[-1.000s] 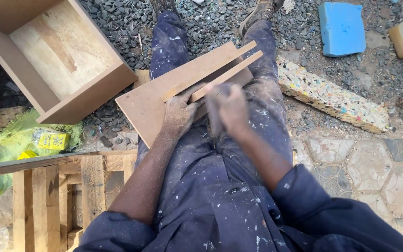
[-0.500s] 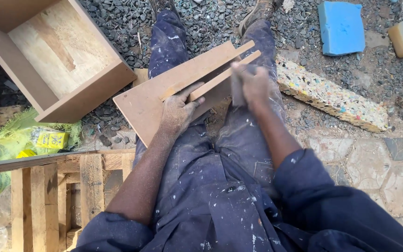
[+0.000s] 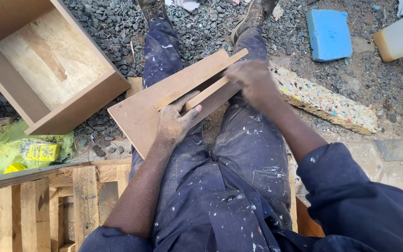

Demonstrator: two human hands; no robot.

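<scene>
While the brown board [image 3: 138,114] sits across my thighs, my left hand [image 3: 173,122] lies flat and open on it, thumb against the thin wood strip [image 3: 206,92]. Right hand [image 3: 250,80] is blurry at the strip's far end, so can't tell its grip.

Brown board [image 3: 141,114] across lap at frame centre, left hand [image 3: 173,123] flat on it pinning a wood strip [image 3: 206,93], right hand [image 3: 253,81] blurred on strip's upper end, open box [image 3: 47,70] upper left, blue foam [image 3: 328,33] upper right, pallet [image 3: 47,210] lower left.
</scene>
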